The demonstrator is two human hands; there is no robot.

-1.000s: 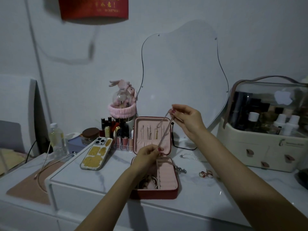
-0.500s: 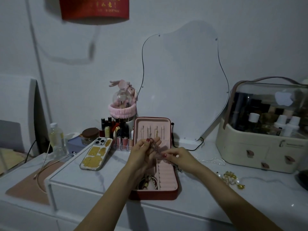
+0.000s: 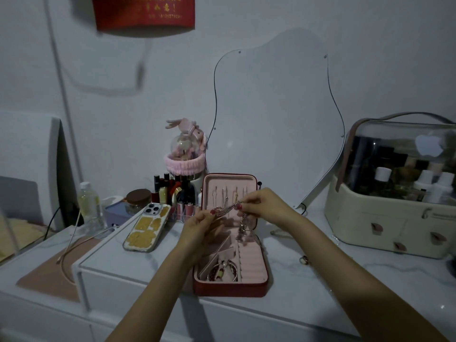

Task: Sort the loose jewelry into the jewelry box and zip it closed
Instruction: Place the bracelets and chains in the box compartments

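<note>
Now, chain: a thin chain (image 3: 226,209) is stretched between both hands, just above the open box (image 3: 230,287), with a charm end (image 3: 243,234) dangling below the right pinch.
Left hand: the left hand (image 3: 199,227) pinches one end of the chain between thumb and fingertip.
Right hand: the right hand (image 3: 265,206) pinches the other end, a little higher.
Below the grip: ring rolls and dividers; a bracelet (image 3: 223,271) sits in the near compartment.
Behind the grip: the lid (image 3: 230,180) stands upright with hooks.
Risk: the dangling end could snag a hook or divider, or knot if dropped slack.
Right of the grip: a ring (image 3: 304,259) lies loose on the top, easy to knock off with a forearm.
Zip: I'd guess a stray link across the rim could jam it.
</note>
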